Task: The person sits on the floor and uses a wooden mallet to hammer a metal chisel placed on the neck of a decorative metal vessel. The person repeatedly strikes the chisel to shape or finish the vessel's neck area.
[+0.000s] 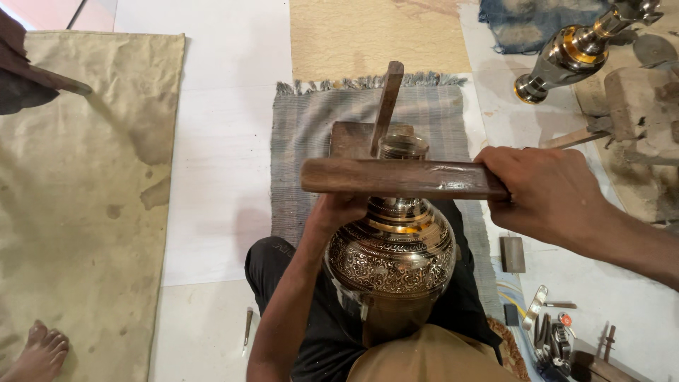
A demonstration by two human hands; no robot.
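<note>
An engraved metal vase (pixel 391 258) with silver and gold bands rests on my lap, its neck pointing away from me. My left hand (pixel 338 211) grips it at the shoulder near the neck, partly hidden by a flat wooden bat (pixel 396 178). My right hand (pixel 544 189) is closed on the right end of that bat and holds it level across the vase's neck. Beyond the mouth lie a wooden block (pixel 350 138) and an upright wooden stick (pixel 387 105).
A grey woven mat (pixel 304 141) lies under the work. A stained tan cloth (pixel 78 191) covers the floor at left, with another person's bare foot (pixel 39 351) on it. A second metal vase (pixel 576 53) lies at upper right. Small tools (pixel 552 332) sit at lower right.
</note>
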